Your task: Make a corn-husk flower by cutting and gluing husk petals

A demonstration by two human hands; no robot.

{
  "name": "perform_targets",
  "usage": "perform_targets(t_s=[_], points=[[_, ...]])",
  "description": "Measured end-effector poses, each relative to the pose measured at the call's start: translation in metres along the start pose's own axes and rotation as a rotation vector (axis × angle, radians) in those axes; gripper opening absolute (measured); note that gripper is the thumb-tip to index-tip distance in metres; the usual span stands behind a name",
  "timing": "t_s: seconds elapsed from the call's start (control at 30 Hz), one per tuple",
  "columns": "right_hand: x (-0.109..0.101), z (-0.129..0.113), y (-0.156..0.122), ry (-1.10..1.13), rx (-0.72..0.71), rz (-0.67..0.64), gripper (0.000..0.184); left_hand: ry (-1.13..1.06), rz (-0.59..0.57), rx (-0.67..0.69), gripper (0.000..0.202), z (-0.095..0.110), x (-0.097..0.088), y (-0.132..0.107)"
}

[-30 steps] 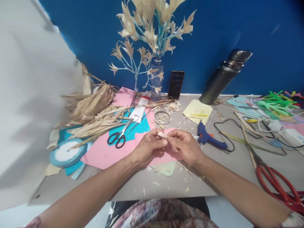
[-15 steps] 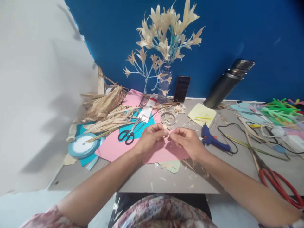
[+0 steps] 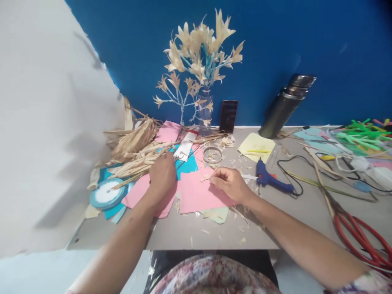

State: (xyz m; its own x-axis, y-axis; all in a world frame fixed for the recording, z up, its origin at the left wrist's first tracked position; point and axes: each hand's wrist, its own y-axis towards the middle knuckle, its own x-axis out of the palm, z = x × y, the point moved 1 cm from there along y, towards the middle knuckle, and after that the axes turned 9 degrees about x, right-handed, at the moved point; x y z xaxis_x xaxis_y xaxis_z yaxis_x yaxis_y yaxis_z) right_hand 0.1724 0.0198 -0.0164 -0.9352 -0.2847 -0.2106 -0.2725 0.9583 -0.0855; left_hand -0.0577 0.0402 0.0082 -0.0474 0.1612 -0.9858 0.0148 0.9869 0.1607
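Observation:
My right hand (image 3: 228,183) pinches a small pale piece of dried husk (image 3: 205,178) over the pink paper (image 3: 199,198). My left hand (image 3: 163,173) is curled, palm down, over the small black-handled scissors beside the dried husk pile (image 3: 134,149). The hand hides most of the scissors, and only a dark bit of handle shows by its edge. Blue paper (image 3: 189,164) and a white packet with a red end (image 3: 185,148) lie just past that hand. A roll of tape (image 3: 212,154) lies beyond the right hand.
A blue glue gun (image 3: 274,179) with its black cord lies right of my hands. Large red-handled scissors (image 3: 357,232) lie near the right edge. Husk flowers (image 3: 199,49) in a bottle, a phone (image 3: 228,116) and a dark flask (image 3: 281,108) stand by the wall. Blue ribbon (image 3: 108,193) lies left.
My left hand has let go of the husk piece and moved left onto the small scissors. My right hand keeps the piece. The view has shifted slightly.

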Motion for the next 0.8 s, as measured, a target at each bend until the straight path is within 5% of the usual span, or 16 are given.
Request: perform_targets(t_s=[0.27,0.47,0.6,0.8], points=[[-0.002,0.002,0.003,-0.005,-0.009,-0.007,0.017,0.02,0.048,0.067,0.028,-0.004,0.003,0.003],[-0.004,0.003,0.004,0.113,0.032,-0.073,0.018,-0.566,0.327,-0.053,0.008,-0.017,-0.039,0.0],[0.0,-0.004,-0.002,0.244,0.089,-0.194,0.025,-1.271,0.256,-0.066,0.017,0.014,-0.065,-0.015],[0.01,-0.009,-0.011,0.65,0.146,-0.344,0.04,-1.652,0.105,-0.016,0.021,0.076,-0.056,-0.024]])
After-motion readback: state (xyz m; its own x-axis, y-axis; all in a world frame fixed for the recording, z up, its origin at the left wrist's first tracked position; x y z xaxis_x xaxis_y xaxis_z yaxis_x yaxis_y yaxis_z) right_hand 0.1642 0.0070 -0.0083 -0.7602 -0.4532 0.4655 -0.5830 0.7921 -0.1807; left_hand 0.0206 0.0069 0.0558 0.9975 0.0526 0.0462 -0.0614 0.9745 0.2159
